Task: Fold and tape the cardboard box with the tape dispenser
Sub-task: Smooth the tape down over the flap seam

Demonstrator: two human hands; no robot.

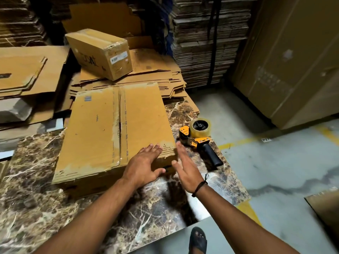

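One cardboard box (91, 129) under left hand (145, 167), tape dispenser (199, 137) near right hand (185, 169)

Dim, warm light. The far stacks of flattened brown cardboard (211, 43) sink into darkness. The left hand (145, 165) and right hand (185, 167) are blurred, casting dark shadow on the brown veined marble tabletop (36, 180). Wide-angle distortion bends the edges.

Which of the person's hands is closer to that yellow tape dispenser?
Right. The right hand is beside the tape dispenser, between it and the cardboard box; the left hand rests on the box's near corner, farther away.
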